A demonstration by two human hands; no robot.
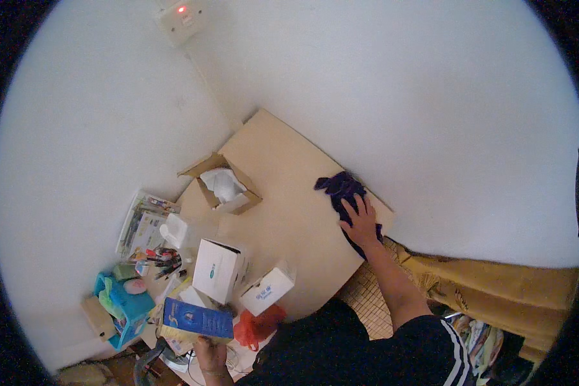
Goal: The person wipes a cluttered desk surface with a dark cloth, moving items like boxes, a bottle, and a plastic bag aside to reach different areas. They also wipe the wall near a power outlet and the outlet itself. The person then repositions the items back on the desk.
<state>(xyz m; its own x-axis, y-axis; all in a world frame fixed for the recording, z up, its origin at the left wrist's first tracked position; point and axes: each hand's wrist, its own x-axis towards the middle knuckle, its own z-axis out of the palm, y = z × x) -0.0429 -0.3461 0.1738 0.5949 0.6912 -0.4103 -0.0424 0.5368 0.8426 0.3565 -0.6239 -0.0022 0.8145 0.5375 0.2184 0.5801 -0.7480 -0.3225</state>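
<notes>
My right hand (pixel 360 223) lies flat with fingers spread on a crumpled dark purple cloth (pixel 343 189), near the table edge by the wall. Under the cloth is the pale wooden tabletop (pixel 284 169). At the lower left, my left hand (pixel 211 357) grips the near edge of a blue and yellow cardboard box (pixel 198 319) that bears writing. Most of its fingers are hidden by the box. A white box (pixel 217 270) stands just beyond it, with a smaller white box (pixel 267 291) to the right. A red plastic bag (pixel 257 325) sits near my body.
An opened brown carton (pixel 248 202) with white packing inside stands at the back left. Along the left are printed papers (pixel 142 231), pens (pixel 163 260) and a blue plastic basket (pixel 130 306). Walls border the far sides. A yellow curtain (pixel 502 284) hangs at right.
</notes>
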